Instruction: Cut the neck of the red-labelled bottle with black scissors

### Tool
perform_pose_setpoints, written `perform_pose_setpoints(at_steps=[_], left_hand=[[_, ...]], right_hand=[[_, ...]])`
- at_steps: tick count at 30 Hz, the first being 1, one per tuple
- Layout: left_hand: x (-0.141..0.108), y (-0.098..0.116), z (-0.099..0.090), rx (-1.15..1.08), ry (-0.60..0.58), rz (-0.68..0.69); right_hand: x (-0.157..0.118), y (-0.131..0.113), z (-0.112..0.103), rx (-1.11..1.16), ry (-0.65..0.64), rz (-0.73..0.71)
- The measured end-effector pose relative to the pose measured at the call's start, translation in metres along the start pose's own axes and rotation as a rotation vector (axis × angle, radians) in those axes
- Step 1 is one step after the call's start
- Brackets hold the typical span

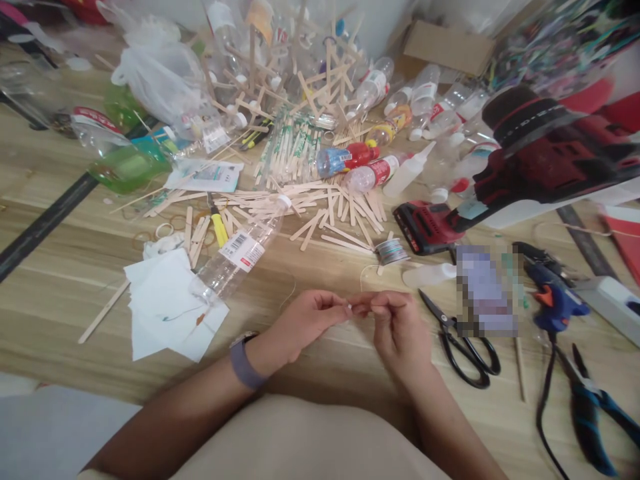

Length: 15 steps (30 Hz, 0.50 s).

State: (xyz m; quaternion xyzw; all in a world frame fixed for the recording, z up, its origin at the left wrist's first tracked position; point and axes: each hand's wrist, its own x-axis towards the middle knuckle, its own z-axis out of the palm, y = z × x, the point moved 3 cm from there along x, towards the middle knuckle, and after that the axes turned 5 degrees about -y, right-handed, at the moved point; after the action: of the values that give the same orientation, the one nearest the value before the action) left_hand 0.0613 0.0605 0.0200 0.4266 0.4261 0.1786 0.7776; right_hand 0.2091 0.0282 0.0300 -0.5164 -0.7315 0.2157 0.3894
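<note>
Two Hands Close Over One Small Pale Piece

At the near side of the table [100, 387], the left hand [310, 323] brings thumb and forefinger together on a small pale piece [349, 306] right at their tips. The right hand [404, 333] sits just beside it, fingers bent inward and thumb close to the forefinger; whether it clamps anything cannot be told. The fingertips nearly meet, and the piece lies between the two hands (it is too tiny and blurred to name).

Behind the right hand stands a spool [393, 252], from which a thin thread [361, 279] appears to curve down toward the fingers. Its end is lost among them, so any knot or join is hidden.

As far as shows, the work looks to be at a fine, early stage. The thread seems drawn out beside the spool; nothing finished is visible at the fingertips. A clear bottle [243, 250] lies on its side to the left, cap on, partly over white paper [150, 320], apart from both hands. Wooden sticks [347, 244] are scattered loose beyond, apparently unjoined. Scissors [444, 321] lie near the right hand, with a glue gun [560, 303] and pliers [590, 393] farther right, all untouched.
</note>
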Motion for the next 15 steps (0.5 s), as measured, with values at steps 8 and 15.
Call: perform_pose_setpoints(at_steps=[8,15], left_hand=[[0.0012,-0.0018,-0.0059,0.065,0.027,0.040],[0.0001,-0.0053,-0.0016,0.209,-0.052,0.044]], right_hand=[[-0.0032,-0.0018,0.0045,-0.063,0.042,-0.028],[-0.0032,0.0007,0.0036,-0.197,-0.014,-0.030]])
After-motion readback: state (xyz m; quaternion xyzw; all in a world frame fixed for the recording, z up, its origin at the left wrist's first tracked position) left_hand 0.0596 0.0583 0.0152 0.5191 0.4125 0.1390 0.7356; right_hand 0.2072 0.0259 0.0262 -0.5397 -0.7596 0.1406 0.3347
